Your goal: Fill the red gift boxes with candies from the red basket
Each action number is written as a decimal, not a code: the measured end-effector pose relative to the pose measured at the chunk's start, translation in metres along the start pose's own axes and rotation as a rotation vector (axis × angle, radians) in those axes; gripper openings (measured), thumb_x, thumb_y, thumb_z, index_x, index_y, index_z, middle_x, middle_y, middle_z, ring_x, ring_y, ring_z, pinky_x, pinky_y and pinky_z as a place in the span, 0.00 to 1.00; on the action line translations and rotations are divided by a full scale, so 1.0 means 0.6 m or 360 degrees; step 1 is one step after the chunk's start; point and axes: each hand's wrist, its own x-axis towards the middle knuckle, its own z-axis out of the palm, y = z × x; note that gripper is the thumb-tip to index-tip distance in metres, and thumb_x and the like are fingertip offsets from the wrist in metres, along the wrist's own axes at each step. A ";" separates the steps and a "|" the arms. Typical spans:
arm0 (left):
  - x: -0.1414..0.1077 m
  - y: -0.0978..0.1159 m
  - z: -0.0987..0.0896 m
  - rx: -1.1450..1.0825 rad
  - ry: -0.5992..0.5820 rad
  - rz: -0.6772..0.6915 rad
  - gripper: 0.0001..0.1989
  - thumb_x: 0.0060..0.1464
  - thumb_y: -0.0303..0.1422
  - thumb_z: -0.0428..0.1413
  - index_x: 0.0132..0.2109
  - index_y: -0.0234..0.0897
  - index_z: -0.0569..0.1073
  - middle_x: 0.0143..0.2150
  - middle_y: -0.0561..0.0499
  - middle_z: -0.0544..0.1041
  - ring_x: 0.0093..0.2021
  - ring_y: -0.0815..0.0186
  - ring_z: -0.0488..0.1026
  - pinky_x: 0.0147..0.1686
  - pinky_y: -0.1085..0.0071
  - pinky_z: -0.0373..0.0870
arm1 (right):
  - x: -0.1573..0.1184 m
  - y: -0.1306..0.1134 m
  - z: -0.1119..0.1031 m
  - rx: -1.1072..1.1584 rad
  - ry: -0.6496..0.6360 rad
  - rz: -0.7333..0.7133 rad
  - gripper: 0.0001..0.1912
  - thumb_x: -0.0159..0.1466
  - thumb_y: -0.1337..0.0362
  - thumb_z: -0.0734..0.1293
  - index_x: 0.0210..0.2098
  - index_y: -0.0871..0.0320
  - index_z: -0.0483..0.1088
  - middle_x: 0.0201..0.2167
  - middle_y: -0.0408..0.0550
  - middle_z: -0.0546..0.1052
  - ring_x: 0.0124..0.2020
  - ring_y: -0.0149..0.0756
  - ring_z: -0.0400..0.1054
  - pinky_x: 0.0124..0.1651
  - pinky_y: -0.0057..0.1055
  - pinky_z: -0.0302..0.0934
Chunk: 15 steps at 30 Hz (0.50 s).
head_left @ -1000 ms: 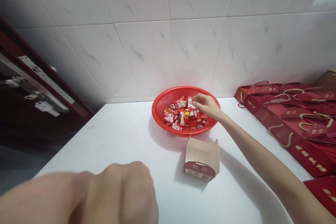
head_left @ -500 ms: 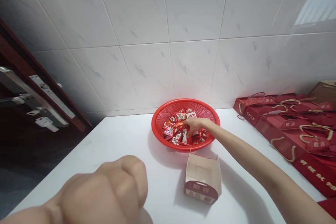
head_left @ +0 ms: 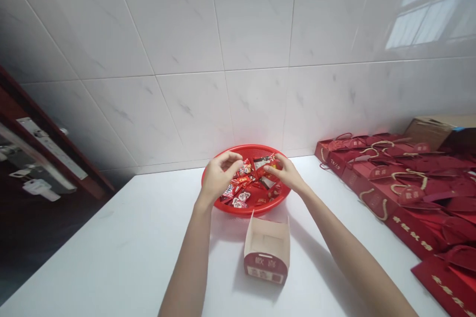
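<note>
White bench (head_left: 130, 237) spreads left of the red basket (head_left: 238, 214). Left hand (head_left: 216, 182) hovers, fingers narrowly parted; right hand (head_left: 292, 177) meets packets (head_left: 243, 196), grip unclear.

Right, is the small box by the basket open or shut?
Open: the small box stands uncovered, its pale inside showing.

Hides the left rim of the red basket (head_left: 253, 214) behind the left hand (head_left: 218, 174), the right rim behind the right hand (head_left: 288, 174). Conceals most of the basket's floor under wrapped sweets (head_left: 241, 199). Cannot tell grip from mere nearness at either hand's fingers. Cannot read the small label print on the open box (head_left: 267, 257); partly hides its floor behind the front panel. Cuts off red gift boxes (head_left: 403, 193) and cardboard box (head_left: 427, 133) at right, door (head_left: 13, 104) at left, worktop (head_left: 141, 242) and both forearms at bottom.
</note>
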 end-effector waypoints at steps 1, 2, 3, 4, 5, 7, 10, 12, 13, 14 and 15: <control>0.013 -0.020 0.007 0.0118 -0.0179 -0.0087 0.10 0.53 0.38 0.57 0.38 0.36 0.77 0.38 0.48 0.82 0.40 0.61 0.79 0.42 0.68 0.75 | -0.005 -0.001 0.000 0.0129 0.0062 0.0003 0.20 0.61 0.50 0.68 0.44 0.58 0.69 0.42 0.50 0.79 0.44 0.43 0.72 0.48 0.38 0.65; 0.025 -0.038 0.014 0.0272 -0.0340 -0.0157 0.12 0.54 0.38 0.54 0.39 0.36 0.77 0.42 0.46 0.83 0.43 0.59 0.79 0.44 0.68 0.74 | -0.008 -0.001 0.000 0.0200 0.0106 0.0021 0.21 0.60 0.49 0.69 0.44 0.58 0.69 0.43 0.51 0.79 0.46 0.43 0.72 0.49 0.38 0.65; 0.036 -0.053 0.019 0.0453 -0.0534 -0.0214 0.14 0.56 0.37 0.51 0.43 0.36 0.77 0.46 0.44 0.82 0.47 0.58 0.78 0.46 0.67 0.74 | -0.011 -0.001 0.001 0.0230 0.0148 0.0049 0.22 0.60 0.48 0.69 0.44 0.58 0.68 0.44 0.51 0.79 0.47 0.43 0.72 0.50 0.38 0.65; 0.045 -0.066 0.023 0.0618 -0.0731 -0.0255 0.15 0.57 0.36 0.50 0.45 0.36 0.77 0.50 0.44 0.82 0.51 0.57 0.77 0.49 0.68 0.73 | -0.012 -0.001 0.002 0.0236 0.0195 0.0076 0.22 0.59 0.48 0.69 0.44 0.58 0.68 0.45 0.52 0.78 0.48 0.44 0.71 0.51 0.38 0.64; 0.054 -0.077 0.026 0.0716 -0.0878 -0.0291 0.15 0.56 0.35 0.50 0.45 0.36 0.78 0.51 0.44 0.82 0.52 0.57 0.77 0.49 0.68 0.72 | -0.012 0.000 0.004 0.0230 0.0235 0.0106 0.23 0.58 0.48 0.69 0.44 0.58 0.68 0.45 0.52 0.78 0.48 0.44 0.71 0.52 0.39 0.64; 0.067 -0.094 0.031 0.0852 -0.1144 -0.0366 0.12 0.51 0.32 0.55 0.41 0.37 0.79 0.48 0.46 0.83 0.50 0.56 0.78 0.47 0.69 0.72 | -0.009 0.003 0.009 0.0191 0.0308 0.0159 0.22 0.57 0.47 0.69 0.41 0.57 0.67 0.43 0.50 0.78 0.46 0.44 0.71 0.51 0.39 0.64; 0.074 -0.111 0.039 0.1015 -0.1437 -0.0479 0.12 0.40 0.29 0.63 0.36 0.37 0.80 0.39 0.50 0.84 0.42 0.56 0.80 0.40 0.71 0.73 | -0.004 0.006 0.017 0.0110 0.0375 0.0223 0.20 0.56 0.46 0.68 0.35 0.54 0.65 0.35 0.45 0.76 0.39 0.42 0.69 0.45 0.37 0.63; 0.071 -0.119 0.046 0.1129 -0.1541 -0.0517 0.18 0.36 0.31 0.66 0.40 0.37 0.81 0.40 0.49 0.84 0.42 0.55 0.79 0.38 0.71 0.72 | -0.002 0.007 0.022 0.0037 0.0390 0.0257 0.18 0.56 0.46 0.68 0.33 0.53 0.64 0.33 0.44 0.75 0.37 0.41 0.68 0.41 0.36 0.61; 0.069 -0.122 0.049 0.1178 -0.1568 -0.0525 0.22 0.35 0.32 0.67 0.43 0.38 0.80 0.43 0.48 0.83 0.43 0.54 0.79 0.38 0.70 0.72 | -0.002 0.006 0.023 -0.0001 0.0390 0.0275 0.18 0.55 0.47 0.67 0.33 0.53 0.63 0.32 0.43 0.74 0.36 0.42 0.68 0.40 0.36 0.60; 0.067 -0.125 0.051 0.1220 -0.1585 -0.0530 0.26 0.34 0.33 0.67 0.46 0.38 0.80 0.46 0.47 0.82 0.45 0.53 0.78 0.37 0.70 0.72 | -0.002 0.006 0.024 -0.0040 0.0389 0.0296 0.18 0.55 0.47 0.67 0.33 0.53 0.63 0.32 0.43 0.74 0.36 0.42 0.68 0.40 0.36 0.60; 0.065 -0.127 0.053 0.1257 -0.1599 -0.0535 0.29 0.33 0.34 0.68 0.48 0.39 0.79 0.49 0.46 0.82 0.46 0.52 0.78 0.37 0.70 0.72 | -0.002 0.005 0.024 -0.0075 0.0385 0.0318 0.17 0.55 0.47 0.67 0.32 0.53 0.62 0.31 0.43 0.74 0.36 0.42 0.68 0.39 0.36 0.59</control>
